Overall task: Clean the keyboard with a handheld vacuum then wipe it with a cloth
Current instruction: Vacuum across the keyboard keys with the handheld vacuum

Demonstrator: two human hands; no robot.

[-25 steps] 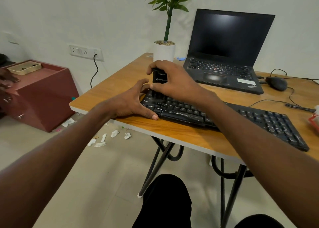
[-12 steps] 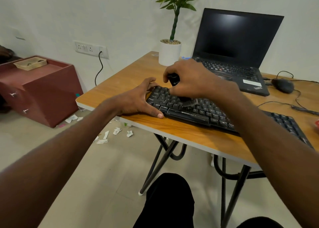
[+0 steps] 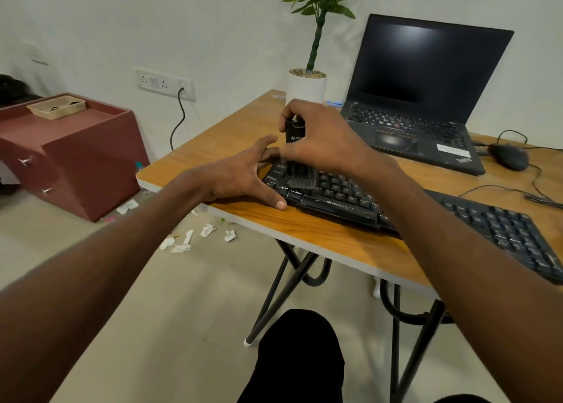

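A long black keyboard [image 3: 475, 219] lies along the front edge of the wooden table [image 3: 320, 235]. My right hand [image 3: 323, 140] grips a small black handheld vacuum [image 3: 293, 134] held upright, its brush head [image 3: 300, 180] down on the keys at the keyboard's left end. My left hand [image 3: 243, 177] lies spread at the keyboard's left edge, thumb on the table by the front corner, fingers touching the far corner. No cloth is visible.
An open black laptop [image 3: 420, 104] stands behind the keyboard, with a white potted plant [image 3: 306, 87] to its left and a black mouse [image 3: 508, 156] with cables to its right. A red cabinet [image 3: 70, 152] stands at the left. Paper scraps [image 3: 195, 238] litter the floor.
My right hand slid the vacuum to the right along the keys and then back to the keyboard's left end. My left hand has stayed at the left edge.
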